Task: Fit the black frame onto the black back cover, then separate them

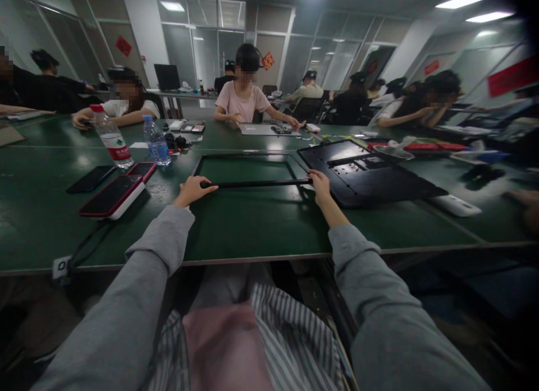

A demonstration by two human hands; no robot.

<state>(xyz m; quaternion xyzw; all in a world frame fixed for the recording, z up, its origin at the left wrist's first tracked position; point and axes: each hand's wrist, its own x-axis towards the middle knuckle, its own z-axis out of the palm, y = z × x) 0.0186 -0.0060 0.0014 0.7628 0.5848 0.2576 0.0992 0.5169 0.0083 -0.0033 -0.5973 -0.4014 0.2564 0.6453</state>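
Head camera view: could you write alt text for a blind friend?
The wearer's left hand and right hand hold a thin black frame by its near side at a green table. A black panel lies to the right; a red-capped bottle and a blue-capped bottle stand to the left. Across sits a person in pink.

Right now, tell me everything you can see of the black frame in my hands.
The black frame is a thin, roughly rectangular border with an open middle, through which the green table shows. It looks like plastic, though that isn't certain. Your left hand grips the left end of its near bar, your right hand the right end. The near side appears raised; whether the far side touches the table is unclear.
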